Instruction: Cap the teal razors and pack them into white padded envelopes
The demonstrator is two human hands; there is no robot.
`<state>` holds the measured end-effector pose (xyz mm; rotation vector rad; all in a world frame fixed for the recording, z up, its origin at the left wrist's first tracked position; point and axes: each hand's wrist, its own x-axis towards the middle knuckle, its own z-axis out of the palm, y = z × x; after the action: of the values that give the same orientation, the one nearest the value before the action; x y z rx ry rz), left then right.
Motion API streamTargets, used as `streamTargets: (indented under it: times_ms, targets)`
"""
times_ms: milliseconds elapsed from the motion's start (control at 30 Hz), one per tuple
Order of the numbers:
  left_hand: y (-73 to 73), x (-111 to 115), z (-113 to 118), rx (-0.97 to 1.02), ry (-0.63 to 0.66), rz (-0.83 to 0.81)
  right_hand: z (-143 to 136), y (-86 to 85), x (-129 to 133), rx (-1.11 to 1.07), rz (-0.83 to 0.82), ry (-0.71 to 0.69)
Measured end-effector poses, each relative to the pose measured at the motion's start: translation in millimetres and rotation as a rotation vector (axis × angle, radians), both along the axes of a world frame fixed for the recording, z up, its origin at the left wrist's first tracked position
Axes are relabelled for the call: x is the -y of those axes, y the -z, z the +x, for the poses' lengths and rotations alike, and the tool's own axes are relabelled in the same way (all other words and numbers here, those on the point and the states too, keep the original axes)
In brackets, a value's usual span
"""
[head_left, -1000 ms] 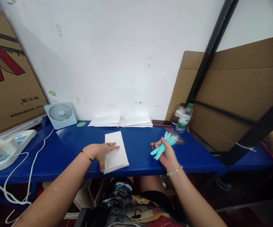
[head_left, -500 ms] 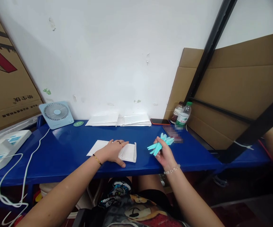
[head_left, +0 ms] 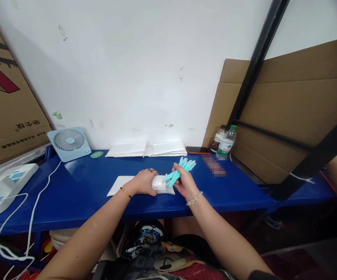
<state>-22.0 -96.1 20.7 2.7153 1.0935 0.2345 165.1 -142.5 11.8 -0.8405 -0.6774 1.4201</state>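
A white padded envelope (head_left: 118,184) lies flat near the front edge of the blue table (head_left: 78,194). My left hand (head_left: 145,182) is closed on the right end of the white packaging, where a clear bubble-lined mouth (head_left: 159,182) bulges apart. In my right hand (head_left: 185,184) is a fanned bundle of turquoise sticks (head_left: 183,168); their lower left tips are at the mouth of the packaging. Whether the tips are inside it is hard to tell.
Two stacks of white envelopes (head_left: 127,149) (head_left: 168,148) lie along the wall. A phone (head_left: 198,150) and bottles (head_left: 226,143) are at the back right. At the left are a fan (head_left: 70,140), a green disc (head_left: 97,154), a power strip (head_left: 13,182) and cables.
My right hand has moved left with the turquoise sticks, up to the packaging. My left hand has closed from a flat spread, and the packaging's right end now gapes.
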Motion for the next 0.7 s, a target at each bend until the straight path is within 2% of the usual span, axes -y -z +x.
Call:
streamTargets:
  times_ms: [100,200,300,433,567,633,700]
  targets:
    - [-7.6,6,-2,0.088,-0.049,-0.084,6,1.6,-5,0.065,0.025,0.085]
    - [-17.3,10,-2,0.224,-0.018,-0.177,14,-2.9,-8,0.113,0.058,0.171]
    - [-28.8,10,3,0.378,0.053,-0.244,18,-19.6,-8,0.2,0.154,0.202]
    - [-41.6,13,13,0.527,0.138,-0.311,20,-53.4,-8,0.316,0.321,0.217]
    - [-44.2,19,18,0.584,0.221,-0.28,23,-76.0,-13,0.376,0.33,0.19]
    - [-41.9,22,19,0.61,0.247,-0.242,24,-76.7,-14,0.402,0.342,0.211]
    - [-39.2,22,19,0.642,0.249,-0.248,24,-71.8,-13,0.429,0.368,0.29]
